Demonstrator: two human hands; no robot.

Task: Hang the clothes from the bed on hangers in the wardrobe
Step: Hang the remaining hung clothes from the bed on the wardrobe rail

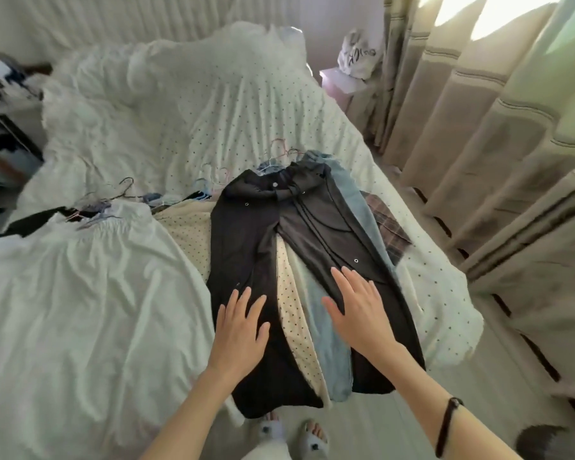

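A long black snap-button dress (243,247) lies open on top of a pile of clothes at the foot of the bed (213,104). Under it show a cream dotted garment (289,303), a light-blue denim piece (352,194) and a plaid garment (387,224). My left hand (239,330) hovers flat, fingers spread, over the dress's left panel. My right hand (359,310) is spread over its right panel. Neither hand grips anything. A white garment (90,293) lies to the left. Several wire hangers (110,200) rest beyond it, more hangers (276,157) poke out at the pile's top.
Beige curtains (498,134) hang along the right, leaving a narrow strip of floor beside the bed. A plastic bag (359,54) sits on a small stand at the far right corner. Dark furniture with clutter (0,127) stands at the left. My slippered feet (292,433) stand at the bed's foot.
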